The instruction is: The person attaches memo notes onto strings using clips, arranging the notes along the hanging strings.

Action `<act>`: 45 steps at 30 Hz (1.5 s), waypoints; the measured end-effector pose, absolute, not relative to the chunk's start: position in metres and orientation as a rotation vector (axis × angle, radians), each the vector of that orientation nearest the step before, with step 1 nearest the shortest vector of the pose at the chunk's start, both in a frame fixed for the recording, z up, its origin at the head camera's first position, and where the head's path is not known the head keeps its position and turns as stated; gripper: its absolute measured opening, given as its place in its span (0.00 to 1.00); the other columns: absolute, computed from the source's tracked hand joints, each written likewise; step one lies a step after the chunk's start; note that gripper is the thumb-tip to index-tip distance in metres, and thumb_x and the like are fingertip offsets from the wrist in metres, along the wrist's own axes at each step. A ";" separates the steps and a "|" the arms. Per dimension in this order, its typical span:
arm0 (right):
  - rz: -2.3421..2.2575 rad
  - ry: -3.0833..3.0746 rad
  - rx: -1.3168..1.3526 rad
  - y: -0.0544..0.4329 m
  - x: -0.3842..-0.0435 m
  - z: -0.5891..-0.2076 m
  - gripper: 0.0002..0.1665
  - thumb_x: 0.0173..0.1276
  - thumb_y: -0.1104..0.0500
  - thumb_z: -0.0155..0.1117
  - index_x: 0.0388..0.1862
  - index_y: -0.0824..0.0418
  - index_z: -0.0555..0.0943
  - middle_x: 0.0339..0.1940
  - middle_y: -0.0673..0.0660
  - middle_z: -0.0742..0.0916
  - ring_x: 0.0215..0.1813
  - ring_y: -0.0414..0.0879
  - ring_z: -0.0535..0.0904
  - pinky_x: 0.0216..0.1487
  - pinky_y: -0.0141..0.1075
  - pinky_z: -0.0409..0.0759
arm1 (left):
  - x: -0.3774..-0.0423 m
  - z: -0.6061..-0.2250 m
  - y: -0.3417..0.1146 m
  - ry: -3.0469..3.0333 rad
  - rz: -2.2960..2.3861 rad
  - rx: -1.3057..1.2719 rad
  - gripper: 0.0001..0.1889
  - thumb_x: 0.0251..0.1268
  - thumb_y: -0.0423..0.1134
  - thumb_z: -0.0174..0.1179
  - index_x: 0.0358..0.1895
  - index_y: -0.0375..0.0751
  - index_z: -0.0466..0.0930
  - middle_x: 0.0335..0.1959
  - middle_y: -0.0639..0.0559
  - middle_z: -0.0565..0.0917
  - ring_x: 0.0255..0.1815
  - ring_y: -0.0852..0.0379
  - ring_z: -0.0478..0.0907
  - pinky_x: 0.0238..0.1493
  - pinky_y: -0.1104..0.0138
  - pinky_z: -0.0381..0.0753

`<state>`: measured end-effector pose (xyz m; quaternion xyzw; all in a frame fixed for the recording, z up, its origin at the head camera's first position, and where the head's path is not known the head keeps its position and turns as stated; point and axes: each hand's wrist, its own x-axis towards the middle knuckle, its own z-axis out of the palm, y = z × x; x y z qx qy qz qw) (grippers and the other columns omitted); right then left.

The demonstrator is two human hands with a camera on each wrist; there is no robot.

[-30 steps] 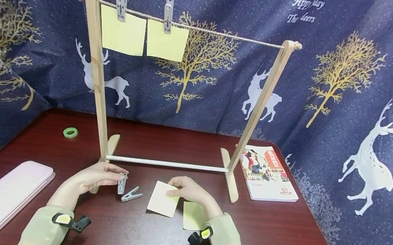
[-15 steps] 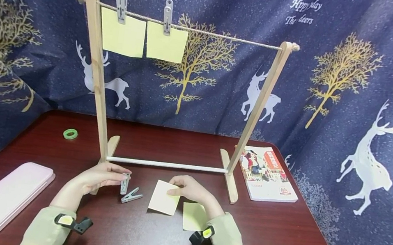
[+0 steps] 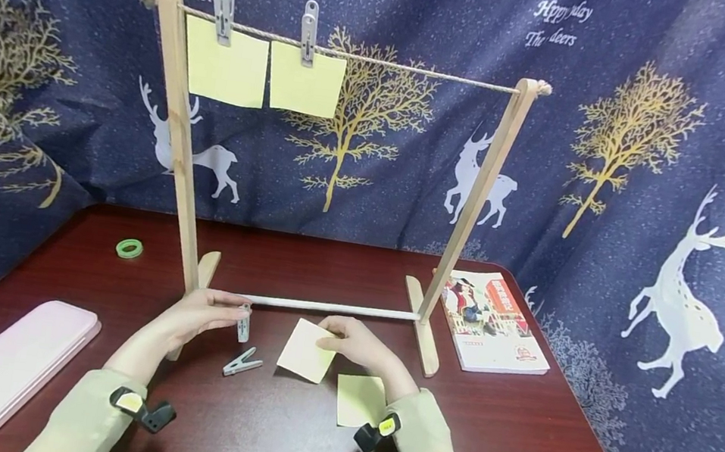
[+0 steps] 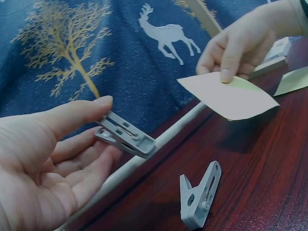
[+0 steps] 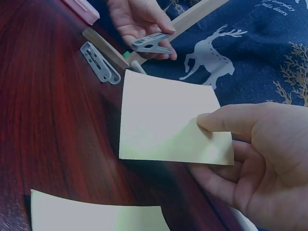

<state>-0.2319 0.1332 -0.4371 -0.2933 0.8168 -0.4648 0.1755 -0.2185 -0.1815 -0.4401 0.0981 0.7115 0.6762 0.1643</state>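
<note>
My left hand (image 3: 208,315) pinches a grey clothespin (image 4: 127,134) by its handle ends, between thumb and fingers. Below it on the table lies a second grey clothespin (image 3: 243,362) on its side. To the right, my right hand (image 3: 357,342) grips a pale yellow sticky note (image 5: 168,120) at one edge, thumb on top and fingers beneath. Both the clothespin and the note are held above the tabletop. Under the right forearm another yellow sticky note (image 3: 358,401) lies on the table, partly covered by the wrist camera in the head view.
A wooden frame (image 3: 482,184) with a rope (image 3: 424,71) along its top stands behind the hands. Two grey clothespins hold two yellow notes (image 3: 228,67) on the rope's left part. A pink case (image 3: 1,362), a green tape ring (image 3: 129,249) and a booklet (image 3: 498,343) lie around.
My left hand has moved up and slightly right with the clothespin, away from the one on the table. My right hand has lifted the note a little and tilted it.
</note>
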 end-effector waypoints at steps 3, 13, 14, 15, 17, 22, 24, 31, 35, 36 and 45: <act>-1.326 2.341 -0.819 0.135 -0.233 -0.436 0.09 0.67 0.65 0.61 0.44 0.68 0.81 0.38 0.58 0.86 0.37 0.35 0.76 0.44 0.28 0.74 | -0.221 -0.434 -0.177 2.073 1.935 0.245 0.31 0.66 0.36 0.62 0.65 0.17 0.65 0.50 0.53 0.85 0.45 0.74 0.80 0.52 0.77 0.78; -1.423 2.344 -0.663 0.137 -0.239 -0.426 0.12 0.68 0.67 0.60 0.47 0.73 0.79 0.37 0.61 0.85 0.33 0.37 0.77 0.37 0.33 0.81 | -0.237 -0.406 -0.173 2.403 1.843 0.214 0.30 0.64 0.41 0.65 0.65 0.26 0.71 0.63 0.34 0.76 0.45 0.76 0.76 0.60 0.67 0.70; -1.427 2.363 -0.662 0.137 -0.240 -0.425 0.11 0.68 0.67 0.60 0.47 0.73 0.79 0.37 0.61 0.85 0.33 0.37 0.77 0.37 0.33 0.81 | -0.238 -0.404 -0.173 2.423 1.839 0.210 0.30 0.63 0.42 0.66 0.65 0.27 0.71 0.64 0.32 0.74 0.45 0.76 0.76 0.61 0.65 0.70; -1.428 2.386 -0.661 0.137 -0.241 -0.423 0.11 0.67 0.67 0.61 0.46 0.72 0.79 0.36 0.61 0.85 0.33 0.37 0.77 0.37 0.33 0.81 | -0.240 -0.401 -0.172 2.439 1.837 0.216 0.30 0.63 0.42 0.66 0.65 0.28 0.72 0.64 0.32 0.73 0.45 0.76 0.76 0.61 0.65 0.70; -1.442 2.418 -0.658 0.137 -0.243 -0.420 0.10 0.67 0.67 0.61 0.45 0.71 0.80 0.36 0.61 0.86 0.33 0.37 0.78 0.37 0.33 0.81 | -0.241 -0.396 -0.172 2.479 1.825 0.227 0.30 0.63 0.43 0.67 0.65 0.30 0.72 0.63 0.34 0.76 0.45 0.76 0.77 0.58 0.67 0.72; -1.527 2.445 -0.654 0.136 -0.247 -0.409 0.11 0.67 0.67 0.61 0.46 0.72 0.80 0.37 0.64 0.87 0.32 0.36 0.79 0.38 0.37 0.84 | -0.246 -0.381 -0.169 2.595 1.789 0.265 0.29 0.61 0.43 0.68 0.63 0.32 0.75 0.55 0.41 0.84 0.41 0.78 0.78 0.47 0.76 0.76; -1.563 2.452 -0.649 0.136 -0.249 -0.404 0.11 0.68 0.67 0.61 0.46 0.72 0.80 0.36 0.64 0.86 0.32 0.35 0.79 0.38 0.37 0.84 | -0.248 -0.372 -0.167 2.627 1.787 0.296 0.28 0.61 0.43 0.68 0.62 0.33 0.76 0.55 0.39 0.83 0.41 0.78 0.78 0.45 0.76 0.76; -1.671 2.552 -0.592 0.134 -0.260 -0.387 0.12 0.69 0.66 0.61 0.48 0.71 0.79 0.40 0.66 0.87 0.33 0.35 0.80 0.44 0.46 0.83 | -0.259 -0.331 -0.157 2.739 1.730 0.480 0.24 0.62 0.40 0.67 0.60 0.34 0.78 0.56 0.36 0.82 0.40 0.80 0.77 0.44 0.79 0.77; -1.744 2.591 -0.533 0.132 -0.262 -0.371 0.13 0.69 0.66 0.61 0.50 0.71 0.79 0.42 0.68 0.87 0.33 0.34 0.78 0.46 0.50 0.82 | -0.262 -0.304 -0.151 2.772 1.665 0.571 0.23 0.64 0.38 0.66 0.61 0.34 0.77 0.55 0.37 0.83 0.43 0.76 0.79 0.44 0.80 0.76; -1.771 2.587 -0.515 0.132 -0.263 -0.368 0.13 0.69 0.66 0.61 0.50 0.71 0.79 0.43 0.68 0.87 0.33 0.34 0.78 0.47 0.50 0.82 | -0.262 -0.298 -0.150 2.775 1.659 0.588 0.23 0.64 0.38 0.66 0.61 0.34 0.77 0.55 0.37 0.83 0.42 0.76 0.79 0.44 0.80 0.76; -1.966 2.577 -0.530 0.131 -0.275 -0.340 0.13 0.69 0.68 0.60 0.49 0.75 0.78 0.42 0.72 0.86 0.29 0.32 0.78 0.34 0.28 0.77 | -0.255 -0.244 -0.138 2.818 1.651 0.751 0.23 0.63 0.37 0.66 0.61 0.36 0.78 0.53 0.36 0.84 0.40 0.79 0.78 0.43 0.79 0.78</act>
